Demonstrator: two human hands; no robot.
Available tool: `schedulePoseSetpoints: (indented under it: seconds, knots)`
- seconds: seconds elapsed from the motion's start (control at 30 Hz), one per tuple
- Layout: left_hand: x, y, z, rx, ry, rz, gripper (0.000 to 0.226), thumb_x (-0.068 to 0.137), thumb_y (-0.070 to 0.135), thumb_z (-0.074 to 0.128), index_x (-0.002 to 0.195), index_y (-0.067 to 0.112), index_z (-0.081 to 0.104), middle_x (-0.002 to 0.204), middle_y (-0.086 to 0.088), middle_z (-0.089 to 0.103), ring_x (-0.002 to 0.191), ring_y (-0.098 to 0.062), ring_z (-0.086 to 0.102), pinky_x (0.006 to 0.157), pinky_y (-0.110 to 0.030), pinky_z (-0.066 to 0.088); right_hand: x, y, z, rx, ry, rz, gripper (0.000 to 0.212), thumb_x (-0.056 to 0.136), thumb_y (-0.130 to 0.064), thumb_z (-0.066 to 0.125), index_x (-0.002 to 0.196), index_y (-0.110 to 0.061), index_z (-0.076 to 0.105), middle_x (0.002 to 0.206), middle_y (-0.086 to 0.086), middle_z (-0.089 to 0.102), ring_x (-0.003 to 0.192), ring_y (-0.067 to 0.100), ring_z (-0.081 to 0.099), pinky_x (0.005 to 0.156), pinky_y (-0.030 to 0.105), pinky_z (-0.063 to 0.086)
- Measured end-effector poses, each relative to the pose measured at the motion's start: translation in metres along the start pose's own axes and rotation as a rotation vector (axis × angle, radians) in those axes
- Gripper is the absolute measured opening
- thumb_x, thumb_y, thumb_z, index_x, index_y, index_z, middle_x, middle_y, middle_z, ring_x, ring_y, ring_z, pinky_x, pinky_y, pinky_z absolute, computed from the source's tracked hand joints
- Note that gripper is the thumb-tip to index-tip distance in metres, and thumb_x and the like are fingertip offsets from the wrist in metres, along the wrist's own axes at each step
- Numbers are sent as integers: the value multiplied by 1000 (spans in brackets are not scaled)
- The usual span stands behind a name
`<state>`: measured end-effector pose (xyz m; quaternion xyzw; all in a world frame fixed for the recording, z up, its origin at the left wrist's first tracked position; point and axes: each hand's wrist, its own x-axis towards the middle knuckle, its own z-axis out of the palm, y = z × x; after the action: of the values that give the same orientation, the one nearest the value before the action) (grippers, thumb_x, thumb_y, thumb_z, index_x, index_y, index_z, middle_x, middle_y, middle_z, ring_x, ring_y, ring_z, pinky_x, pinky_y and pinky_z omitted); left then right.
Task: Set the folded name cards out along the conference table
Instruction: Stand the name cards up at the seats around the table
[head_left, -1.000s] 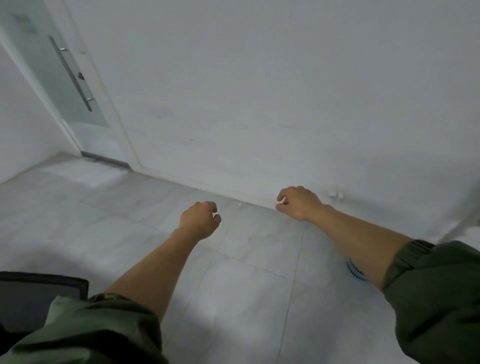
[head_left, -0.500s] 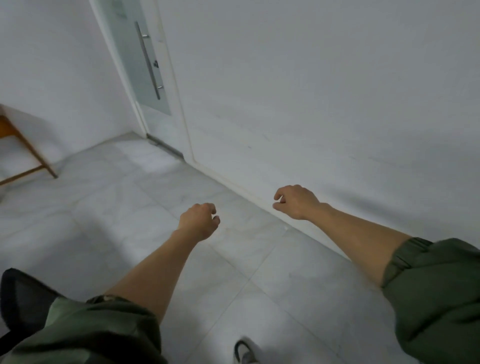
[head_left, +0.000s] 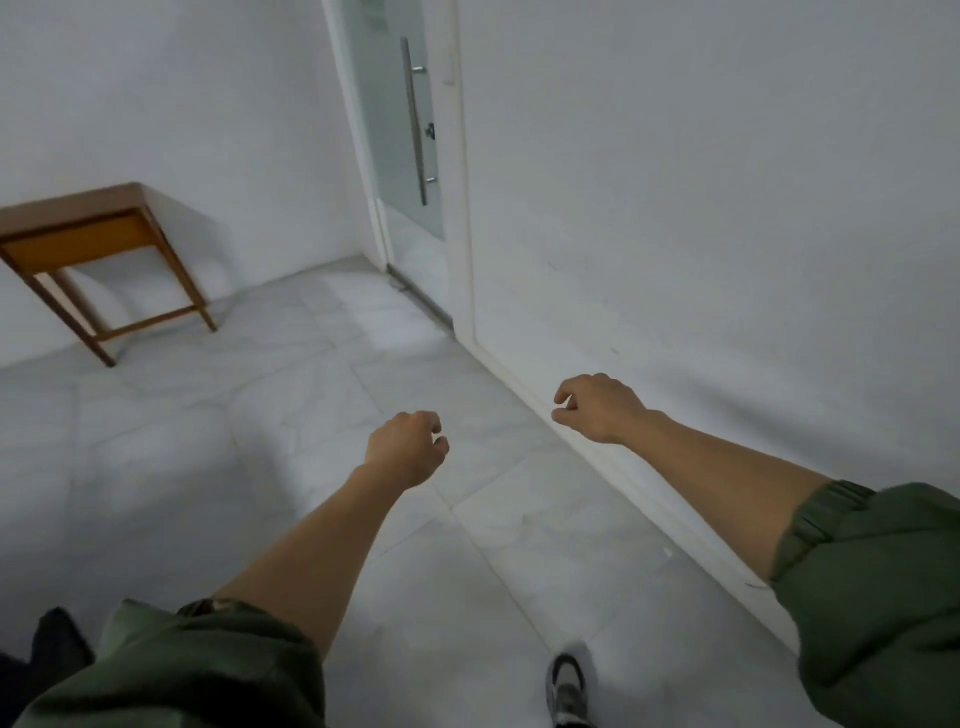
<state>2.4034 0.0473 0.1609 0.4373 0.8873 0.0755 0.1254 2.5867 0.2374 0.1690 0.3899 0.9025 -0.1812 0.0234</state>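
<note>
Left hand, right hand loosely curled, apparently empty.

1. The olive-green left sleeve is pushed up, with camouflage-patterned lining showing at its edge.
2. The matching right sleeve ends in a ribbed cuff.
3. The forearms are bare down to the left hand and right hand.
4. One foot wears a grey-and-black trainer.
</note>
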Motion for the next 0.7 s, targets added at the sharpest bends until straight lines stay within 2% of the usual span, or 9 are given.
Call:
schedulePoseSetpoints:
  seconds: [0.3, 0.5, 0.7]
  knots:
    - [147, -110, -40, -51, 73, -301, 35, 94, 37, 49, 126, 23, 57, 121, -9, 60, 113, -27, 56, 88, -34, 44, 235, -104, 10, -27, -106, -253, 37, 90, -43, 60, 122, -23, 63, 118, 1, 66, 106, 23, 61, 90, 35, 49]
    - [198, -205, -70, -95, 105, -550, 35, 93, 37, 50, 124, 22, 57, 122, -10, 61, 112, -30, 57, 88, -35, 46, 360, -225, 15, -88, -197, -479, 37, 90, -42, 61, 122, -23, 64, 116, 1, 67, 106, 23, 62, 92, 37, 51]
    - [236, -312, -85, -141, 143, -749, 34, 93, 37, 52, 122, 20, 59, 120, -11, 63, 109, -31, 59, 85, -35, 47, 451, -355, 59, -147, -290, -684, 37, 91, -41, 60, 123, -22, 62, 116, 0, 67, 106, 22, 61, 91, 36, 50]
